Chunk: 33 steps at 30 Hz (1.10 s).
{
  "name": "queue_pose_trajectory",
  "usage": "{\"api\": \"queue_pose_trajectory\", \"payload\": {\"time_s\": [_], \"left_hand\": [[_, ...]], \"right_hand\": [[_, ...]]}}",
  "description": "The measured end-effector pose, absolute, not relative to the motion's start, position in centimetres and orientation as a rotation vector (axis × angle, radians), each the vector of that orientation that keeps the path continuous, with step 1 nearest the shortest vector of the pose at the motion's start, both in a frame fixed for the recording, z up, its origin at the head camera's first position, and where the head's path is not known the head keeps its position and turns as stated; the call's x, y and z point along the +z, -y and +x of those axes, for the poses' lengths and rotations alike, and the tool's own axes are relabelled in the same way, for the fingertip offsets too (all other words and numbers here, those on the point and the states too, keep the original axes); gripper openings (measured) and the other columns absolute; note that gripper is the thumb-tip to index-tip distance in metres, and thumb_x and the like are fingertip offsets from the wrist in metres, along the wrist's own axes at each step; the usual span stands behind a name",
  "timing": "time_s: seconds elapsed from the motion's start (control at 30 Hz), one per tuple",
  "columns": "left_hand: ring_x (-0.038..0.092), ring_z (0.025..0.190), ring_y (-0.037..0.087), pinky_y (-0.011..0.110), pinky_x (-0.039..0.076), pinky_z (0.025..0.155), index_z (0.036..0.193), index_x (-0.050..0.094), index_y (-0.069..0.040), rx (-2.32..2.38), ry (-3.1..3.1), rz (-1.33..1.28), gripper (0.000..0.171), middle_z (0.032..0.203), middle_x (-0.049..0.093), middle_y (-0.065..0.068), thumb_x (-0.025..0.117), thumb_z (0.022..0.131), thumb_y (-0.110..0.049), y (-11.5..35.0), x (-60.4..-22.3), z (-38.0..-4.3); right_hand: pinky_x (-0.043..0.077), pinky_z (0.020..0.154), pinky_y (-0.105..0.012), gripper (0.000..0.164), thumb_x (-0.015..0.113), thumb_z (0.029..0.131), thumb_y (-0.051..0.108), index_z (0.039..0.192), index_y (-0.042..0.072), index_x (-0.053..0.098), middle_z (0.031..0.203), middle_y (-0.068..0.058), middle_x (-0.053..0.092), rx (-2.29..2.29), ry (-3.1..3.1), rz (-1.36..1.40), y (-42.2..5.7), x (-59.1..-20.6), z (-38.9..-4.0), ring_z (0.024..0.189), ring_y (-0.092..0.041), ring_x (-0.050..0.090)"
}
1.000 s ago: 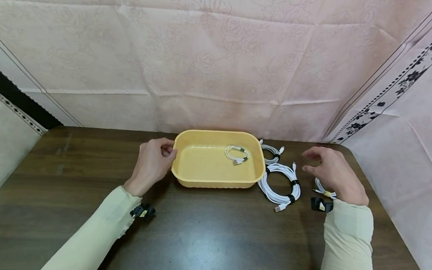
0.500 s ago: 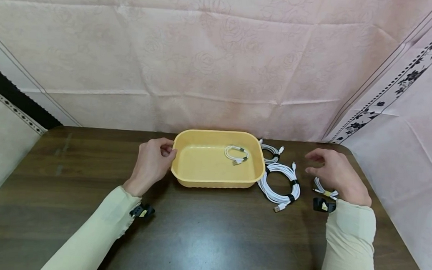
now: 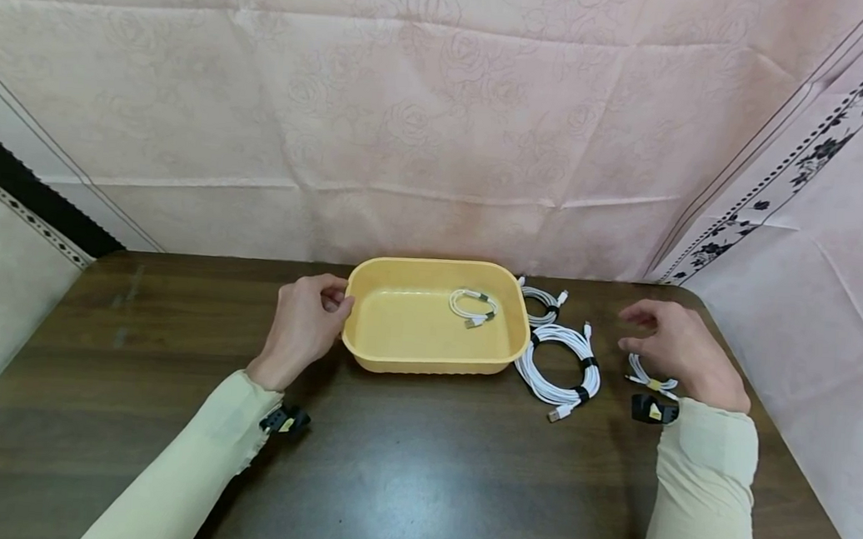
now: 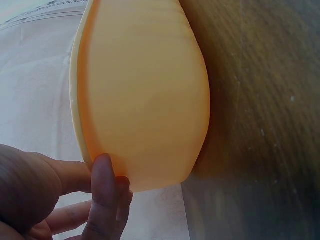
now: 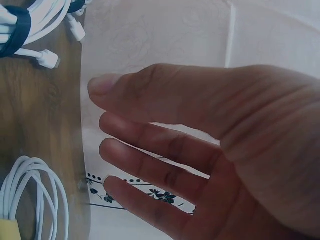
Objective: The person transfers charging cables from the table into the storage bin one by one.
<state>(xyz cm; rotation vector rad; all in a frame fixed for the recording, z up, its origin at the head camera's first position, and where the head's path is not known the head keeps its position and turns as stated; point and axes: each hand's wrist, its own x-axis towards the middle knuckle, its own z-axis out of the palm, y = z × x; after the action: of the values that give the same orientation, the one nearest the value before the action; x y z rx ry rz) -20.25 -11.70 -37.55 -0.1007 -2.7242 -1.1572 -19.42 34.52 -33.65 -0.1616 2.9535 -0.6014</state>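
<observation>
My left hand [image 3: 301,327] pinches the left end of a yellow plastic bin [image 3: 402,361]; in the left wrist view its fingertips [image 4: 103,172] lie against the outer wall by the rim. One small coiled white USB cable [image 3: 471,306] lies in the bin. My right hand [image 3: 684,354] hovers at the right with nothing in it, fingers loosely bent and thumb apart from them. Below it, partly hidden, lies a coiled white cable [image 5: 37,192] with a yellow tie. The right wrist view shows the palm and fingers over the table edge.
A large coiled white cable [image 3: 557,377] with black ties lies against the bin's right end. Behind it is a smaller coil [image 3: 538,310], also black-tied. The brown wooden table [image 3: 417,469] meets a pale floral cloth [image 3: 441,136] at its back edge.
My right hand has drifted a little to the right, away from the two black-tied coils. The left hand, the bin and the cables stay where they were.
</observation>
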Motion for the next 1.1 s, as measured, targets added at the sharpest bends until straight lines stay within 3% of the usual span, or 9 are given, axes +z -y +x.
{"api": "queue_pose_trajectory", "payload": {"time_s": [0.77,1.1], "left_hand": [[0.069,0.085,0.025,0.039,0.059,0.076,0.116,0.073,0.001,-1.159,2.728,-0.1,0.025,0.097,0.073,0.016,0.066,0.097,-0.012,11.7,-37.5,-20.2],[0.068,0.086,0.025,0.039,0.06,0.077,0.118,0.072,0.001,-1.163,2.742,-0.089,0.025,0.099,0.073,0.016,0.066,0.097,-0.013,11.7,-37.5,-20.2]], "right_hand": [[0.055,0.086,-0.052,0.044,0.073,0.09,0.016,0.127,-0.006,0.062,0.117,-0.028,0.069,-0.596,-2.933,-0.123,-35.8,-34.3,-19.2,0.104,-0.039,0.066],[0.053,0.076,-0.036,0.038,0.07,0.089,0.014,0.121,-0.006,0.065,0.107,-0.022,0.072,-0.585,-2.902,-0.089,-36.5,-34.3,-19.2,0.096,-0.032,0.069]]}}
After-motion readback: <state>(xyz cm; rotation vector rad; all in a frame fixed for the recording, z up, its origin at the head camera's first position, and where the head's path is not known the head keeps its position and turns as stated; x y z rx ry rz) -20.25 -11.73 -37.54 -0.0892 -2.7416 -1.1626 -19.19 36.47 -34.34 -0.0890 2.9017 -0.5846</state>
